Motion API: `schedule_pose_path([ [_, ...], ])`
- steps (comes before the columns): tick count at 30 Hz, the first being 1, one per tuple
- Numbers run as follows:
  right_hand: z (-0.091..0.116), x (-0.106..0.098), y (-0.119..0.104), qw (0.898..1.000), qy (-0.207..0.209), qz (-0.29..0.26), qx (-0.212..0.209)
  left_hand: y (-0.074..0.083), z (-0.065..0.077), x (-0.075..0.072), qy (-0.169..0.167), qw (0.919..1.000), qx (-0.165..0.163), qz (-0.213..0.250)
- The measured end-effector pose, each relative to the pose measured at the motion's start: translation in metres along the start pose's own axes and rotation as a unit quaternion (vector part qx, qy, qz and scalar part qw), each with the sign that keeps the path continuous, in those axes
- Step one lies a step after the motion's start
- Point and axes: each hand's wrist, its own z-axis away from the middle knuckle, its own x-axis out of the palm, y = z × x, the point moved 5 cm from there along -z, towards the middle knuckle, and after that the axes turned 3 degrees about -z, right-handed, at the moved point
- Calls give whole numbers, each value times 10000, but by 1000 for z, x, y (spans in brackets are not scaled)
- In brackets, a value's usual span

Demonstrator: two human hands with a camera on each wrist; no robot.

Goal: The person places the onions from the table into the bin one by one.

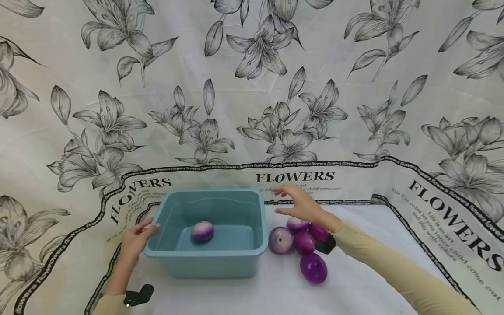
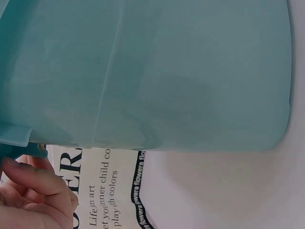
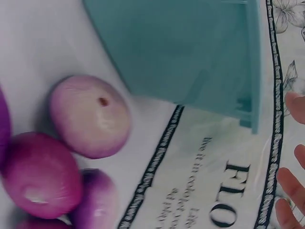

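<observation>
A blue-green plastic tub [image 1: 212, 265] stands on the white cloth, with one purple-and-white onion [image 1: 202, 231] lying inside it. My left hand [image 1: 135, 240] grips the tub's left rim; in the left wrist view the thumb and curled fingers [image 2: 35, 179] are at the rim's edge. To the right of the tub, my right hand [image 1: 301, 204] hovers with its fingers spread and nothing in them. Several onions lie below it: a pale one [image 1: 281, 240] beside the tub, a magenta one [image 1: 304, 243], and a deep purple one [image 1: 313, 268] nearest me. Others are partly hidden by the right wrist.
A floral-printed cloth [image 1: 252, 109] hangs as a backdrop behind and at both sides. White cloth [image 1: 220, 297] covers the table. Black camera pieces on the left wrist [image 1: 139, 296] and right wrist [image 1: 325, 243] stick out, the right one overlapping an onion in the head view.
</observation>
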Motion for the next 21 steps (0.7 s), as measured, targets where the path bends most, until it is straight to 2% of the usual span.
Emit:
schedule_pose_path([
  [7, 52, 4, 19, 9980, 344, -74, 516, 0, 1, 0, 7, 9999, 6, -106],
  [17, 124, 31, 33, 9935, 199, 103, 1118, 0, 1, -1, -49, 9999, -9, -144],
  [21, 144, 37, 40, 9927, 239, 138, 1173, 0, 1, 1, -49, 9999, -36, -92],
])
